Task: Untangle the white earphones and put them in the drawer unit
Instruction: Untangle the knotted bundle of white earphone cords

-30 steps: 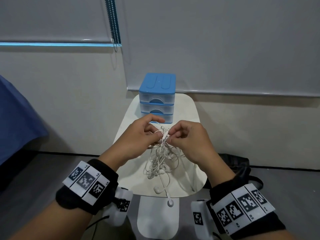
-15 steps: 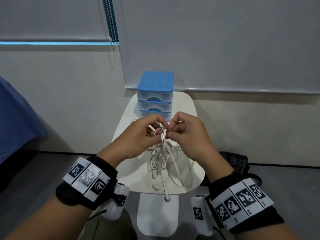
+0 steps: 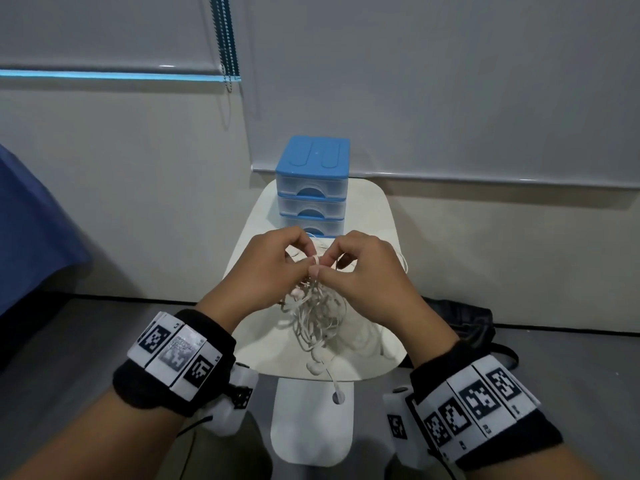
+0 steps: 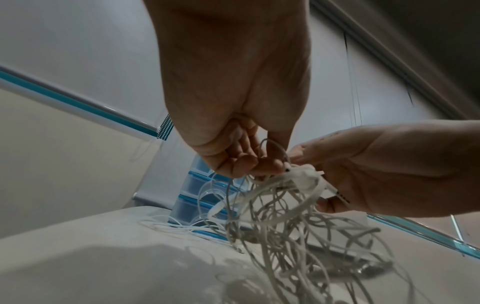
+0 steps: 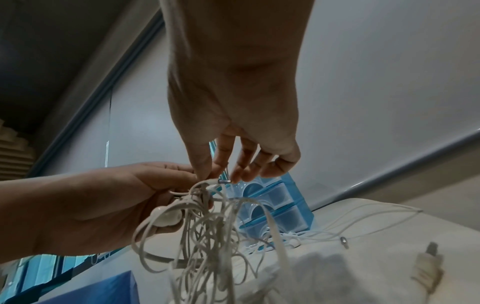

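Observation:
A tangled bundle of white earphones [image 3: 317, 317] [image 4: 283, 222] [image 5: 207, 230] hangs above the small white table [image 3: 374, 209], its lower loops and earbuds trailing onto the tabletop. My left hand [image 3: 273, 268] [image 4: 249, 162] pinches the top of the tangle, and my right hand [image 3: 356, 268] [image 5: 228, 170] pinches it right beside, fingertips nearly touching. A metal plug tip shows between the right fingers in the right wrist view. The blue drawer unit [image 3: 311, 185] [image 5: 275, 203] stands just behind the hands with all three drawers closed.
One earbud [image 3: 337, 388] dangles over the table's front edge. More white cable [image 5: 337, 232] lies on the tabletop toward the right. A black bag [image 3: 460, 317] sits on the floor to the right, and blue fabric [image 3: 31, 230] lies at the left.
Both hands have risen slightly and come closer together at the top of the tangle. The bundle has bunched up, with less cable hanging past the table edge.

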The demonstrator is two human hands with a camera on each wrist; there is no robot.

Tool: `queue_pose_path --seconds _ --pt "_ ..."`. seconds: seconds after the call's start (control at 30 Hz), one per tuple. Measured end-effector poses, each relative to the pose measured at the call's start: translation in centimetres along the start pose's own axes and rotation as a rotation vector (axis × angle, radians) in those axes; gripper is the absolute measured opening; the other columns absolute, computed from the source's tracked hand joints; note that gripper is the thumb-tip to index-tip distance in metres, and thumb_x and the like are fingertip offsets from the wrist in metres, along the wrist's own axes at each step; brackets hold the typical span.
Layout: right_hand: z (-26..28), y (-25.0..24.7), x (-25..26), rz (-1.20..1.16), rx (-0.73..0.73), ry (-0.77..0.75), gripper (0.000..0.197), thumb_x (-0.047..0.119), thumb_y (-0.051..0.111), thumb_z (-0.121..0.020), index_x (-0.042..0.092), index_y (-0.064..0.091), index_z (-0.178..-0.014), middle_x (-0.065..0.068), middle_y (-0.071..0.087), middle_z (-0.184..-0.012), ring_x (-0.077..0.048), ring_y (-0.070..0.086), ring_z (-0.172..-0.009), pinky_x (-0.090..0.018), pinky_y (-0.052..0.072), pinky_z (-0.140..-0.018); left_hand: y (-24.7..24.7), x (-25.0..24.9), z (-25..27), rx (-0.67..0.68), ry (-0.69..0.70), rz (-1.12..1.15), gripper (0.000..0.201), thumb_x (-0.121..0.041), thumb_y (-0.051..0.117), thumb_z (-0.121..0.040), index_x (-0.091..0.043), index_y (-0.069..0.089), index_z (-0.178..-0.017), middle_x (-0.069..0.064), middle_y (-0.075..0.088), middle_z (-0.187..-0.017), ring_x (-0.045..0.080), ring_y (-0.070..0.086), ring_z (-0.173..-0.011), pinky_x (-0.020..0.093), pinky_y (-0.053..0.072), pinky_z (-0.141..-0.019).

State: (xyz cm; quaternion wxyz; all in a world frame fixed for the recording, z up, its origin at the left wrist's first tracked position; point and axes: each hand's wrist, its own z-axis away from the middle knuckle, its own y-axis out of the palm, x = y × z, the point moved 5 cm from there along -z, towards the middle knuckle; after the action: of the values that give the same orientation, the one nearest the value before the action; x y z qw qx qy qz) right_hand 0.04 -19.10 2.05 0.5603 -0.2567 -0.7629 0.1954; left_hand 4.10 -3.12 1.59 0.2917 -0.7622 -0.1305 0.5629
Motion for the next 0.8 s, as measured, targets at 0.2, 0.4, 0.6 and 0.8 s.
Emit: queue_pose_path --seconds 0.2,0.4,0.6,0.8 --pt "-0.9 0.6 0.3 -0.020 0.014 0.059 0.013 0.031 0.078 -0.088 0.025 0.071 -0.079 0.007 0.060 -0.102 -0.005 0.056 -0.095 -0.019 0.040 -0.075 -0.5 -0.2 0.0 0.006 -0.008 0.096 0.010 -0.013 0.065 -0.097 -0.019 0.062 -0.090 -0.001 0.071 -0.071 0.016 0.062 -0.054 0.045 0.057 -0.066" --pt "-1.4 0.4 1.7 -0.018 0.017 0.068 0.017 0.025 0.075 -0.090 0.021 0.072 -0.074 0.001 0.059 -0.100 -0.011 0.058 -0.093 -0.025 0.042 -0.078 -0.8 -0.3 -0.3 -0.010 0.034 0.091 0.015 -0.015 0.064 -0.097 -0.030 0.065 -0.099 -0.007 0.066 -0.069 0.014 0.058 -0.058 0.046 0.056 -0.068" --pt "-2.0 -1.4 1.8 -0.557 -0.008 0.292 0.017 0.009 0.064 -0.088 0.013 0.066 -0.072 0.003 0.062 -0.079 -0.005 0.058 -0.077 -0.026 0.041 -0.070 0.9 0.1 0.0 0.137 0.073 0.026 0.007 -0.034 0.062 -0.102 -0.039 0.064 -0.099 -0.011 0.059 -0.078 0.007 0.056 -0.070 0.027 0.047 -0.073" --pt "-2.4 -1.9 2.7 -0.477 0.106 0.195 0.031 0.024 0.077 -0.084 0.013 0.053 -0.068 -0.007 0.047 -0.077 -0.012 0.048 -0.070 -0.023 0.040 -0.071 0.7 0.6 -1.0 0.050 0.044 -0.160 0.020 -0.030 0.064 -0.098 -0.018 0.067 -0.082 0.001 0.063 -0.073 0.013 0.052 -0.067 0.030 0.043 -0.068"
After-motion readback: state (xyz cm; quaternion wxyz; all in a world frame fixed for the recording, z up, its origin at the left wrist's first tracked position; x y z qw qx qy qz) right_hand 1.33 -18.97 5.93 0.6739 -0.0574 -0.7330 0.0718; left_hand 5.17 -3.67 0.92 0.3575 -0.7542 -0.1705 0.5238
